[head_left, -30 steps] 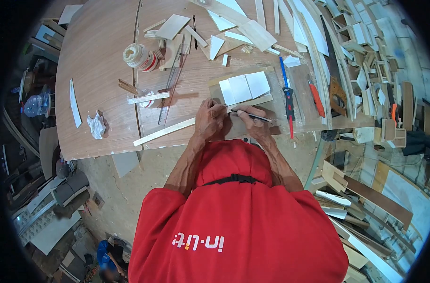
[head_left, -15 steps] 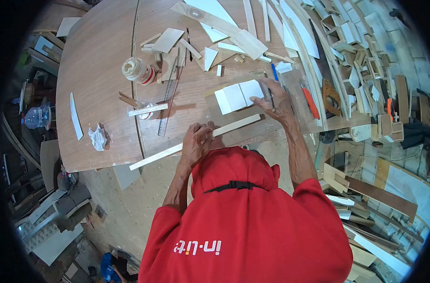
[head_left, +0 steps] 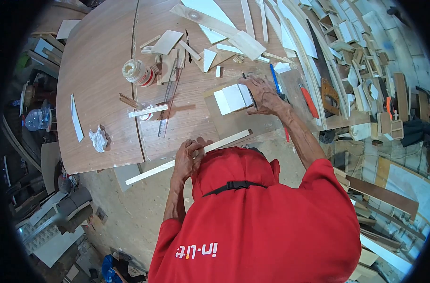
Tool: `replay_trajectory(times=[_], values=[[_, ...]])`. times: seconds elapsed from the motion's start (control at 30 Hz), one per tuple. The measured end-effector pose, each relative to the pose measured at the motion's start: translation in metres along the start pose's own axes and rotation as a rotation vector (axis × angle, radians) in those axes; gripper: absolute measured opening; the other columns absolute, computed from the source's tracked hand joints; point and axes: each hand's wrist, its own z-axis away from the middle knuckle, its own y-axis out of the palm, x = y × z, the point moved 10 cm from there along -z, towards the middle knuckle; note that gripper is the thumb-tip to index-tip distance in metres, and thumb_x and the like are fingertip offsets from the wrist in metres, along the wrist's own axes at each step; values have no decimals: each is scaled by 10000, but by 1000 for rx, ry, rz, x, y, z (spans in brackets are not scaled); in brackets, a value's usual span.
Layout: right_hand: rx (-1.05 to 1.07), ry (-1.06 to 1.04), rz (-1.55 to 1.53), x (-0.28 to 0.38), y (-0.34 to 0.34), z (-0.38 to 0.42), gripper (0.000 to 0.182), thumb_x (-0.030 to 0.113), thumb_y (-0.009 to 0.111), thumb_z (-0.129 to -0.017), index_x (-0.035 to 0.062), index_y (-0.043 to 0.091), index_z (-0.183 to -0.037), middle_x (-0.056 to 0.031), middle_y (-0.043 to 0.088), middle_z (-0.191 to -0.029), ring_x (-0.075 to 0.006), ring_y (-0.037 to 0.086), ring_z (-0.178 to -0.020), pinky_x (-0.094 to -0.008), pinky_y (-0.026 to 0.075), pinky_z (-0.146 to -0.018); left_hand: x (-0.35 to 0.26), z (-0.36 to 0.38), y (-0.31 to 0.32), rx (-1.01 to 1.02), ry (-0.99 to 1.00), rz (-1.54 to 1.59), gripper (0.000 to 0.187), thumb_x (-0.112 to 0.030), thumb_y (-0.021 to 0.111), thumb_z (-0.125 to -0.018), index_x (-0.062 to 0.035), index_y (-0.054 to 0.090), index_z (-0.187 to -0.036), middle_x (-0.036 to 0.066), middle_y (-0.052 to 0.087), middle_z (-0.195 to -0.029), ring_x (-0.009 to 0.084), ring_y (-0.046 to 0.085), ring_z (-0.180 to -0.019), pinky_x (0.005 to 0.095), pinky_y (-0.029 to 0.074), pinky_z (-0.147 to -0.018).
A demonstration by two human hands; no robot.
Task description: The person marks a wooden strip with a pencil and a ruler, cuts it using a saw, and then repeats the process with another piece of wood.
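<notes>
My left hand [head_left: 189,159] is closed round a long pale wooden strip [head_left: 151,173] at the table's front edge, the strip reaching out on both sides of it. Right of centre, my right hand [head_left: 264,96] lies against the right end of a white block [head_left: 233,98], fingers bent over its edge and partly hidden. A thin dark tool shows among those fingers. Under the block is a flat brownish board [head_left: 219,121]. A blue pen [head_left: 275,78] lies just beyond my right hand.
Glue jar [head_left: 138,72], small cup [head_left: 150,113] with a stick across it, rulers [head_left: 170,96] and crumpled tissue [head_left: 98,138] stand or lie left. Wood offcuts [head_left: 168,42] are at the back. An orange-red knife [head_left: 310,102] and a handsaw [head_left: 329,96] lie right.
The strip and my left hand have moved down and slightly left, toward the body. My right hand has shifted left and turned along the block's end.
</notes>
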Motion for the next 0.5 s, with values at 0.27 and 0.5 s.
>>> replay_trajectory(times=[0.27, 0.5], values=[[67, -3, -5, 8, 7, -11, 867, 287, 785, -627, 149, 377, -1379, -132, 433, -1415, -334, 333, -1371, -607, 248, -1084, -17, 3, -3, -25, 124, -58, 257, 31, 665, -668, -34, 665, -916, 102, 585, -869, 300, 566, -854, 383, 472, -746], [15, -6, -42, 10, 7, -18, 797, 292, 768, -648, 134, 423, -1349, -126, 475, -1370, -342, 370, -1346, -607, 288, -1051, -12, 7, -6, -20, 85, -58, 248, 22, 670, -666, -33, 665, -908, 107, 590, -869, 315, 565, -861, 386, 474, -750]])
